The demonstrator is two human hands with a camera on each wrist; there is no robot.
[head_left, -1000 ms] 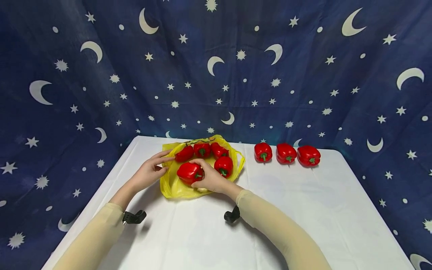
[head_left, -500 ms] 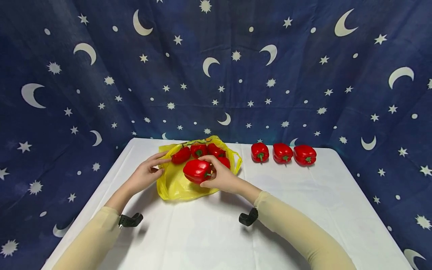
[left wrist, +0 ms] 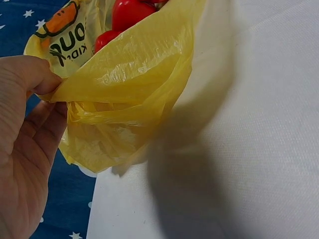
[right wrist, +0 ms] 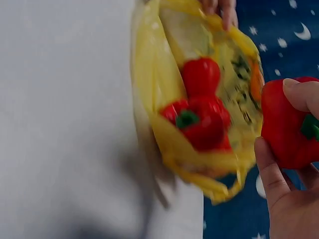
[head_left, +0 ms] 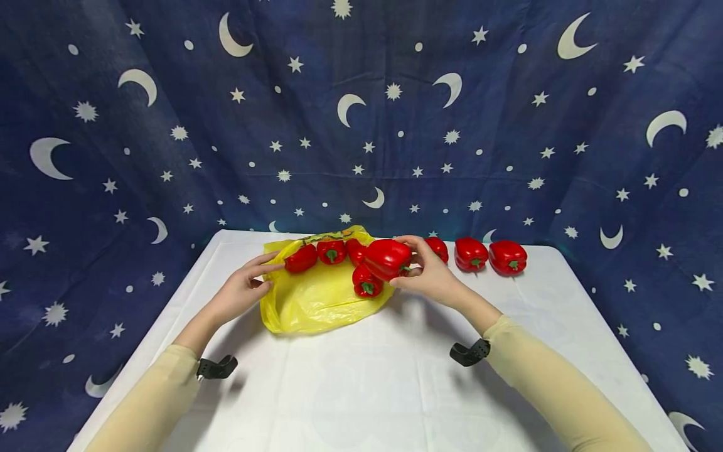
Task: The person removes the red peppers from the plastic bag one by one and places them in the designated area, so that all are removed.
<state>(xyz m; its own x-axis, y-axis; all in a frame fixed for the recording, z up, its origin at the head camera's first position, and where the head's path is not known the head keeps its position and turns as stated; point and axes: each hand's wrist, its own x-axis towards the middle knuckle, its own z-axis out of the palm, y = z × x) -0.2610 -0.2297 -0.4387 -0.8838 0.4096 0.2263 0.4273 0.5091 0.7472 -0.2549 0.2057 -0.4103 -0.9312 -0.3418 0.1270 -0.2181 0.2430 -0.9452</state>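
Note:
A yellow plastic bag [head_left: 316, 298] lies open on the white table [head_left: 373, 383] with several red bell peppers in it, one of them at its near right [head_left: 366, 282]. My left hand [head_left: 243, 289] pinches the bag's left edge [left wrist: 99, 84] between thumb and fingers. My right hand [head_left: 432, 276] grips a red bell pepper [head_left: 388, 257] lifted above the bag's right side; the same pepper [right wrist: 289, 124] shows in the right wrist view, with the bag [right wrist: 199, 119] beside it.
Three red peppers stand in a row at the table's back right; the leftmost [head_left: 438, 247] is partly behind my right hand, then the middle pepper [head_left: 471, 253] and the rightmost [head_left: 507, 257]. A blue star-and-moon cloth [head_left: 361, 113] hangs behind and around the table.
My right hand has lifted one pepper out of the bag and carried it right, toward the row of three. The left hand has kept its pinch on the bag's edge.

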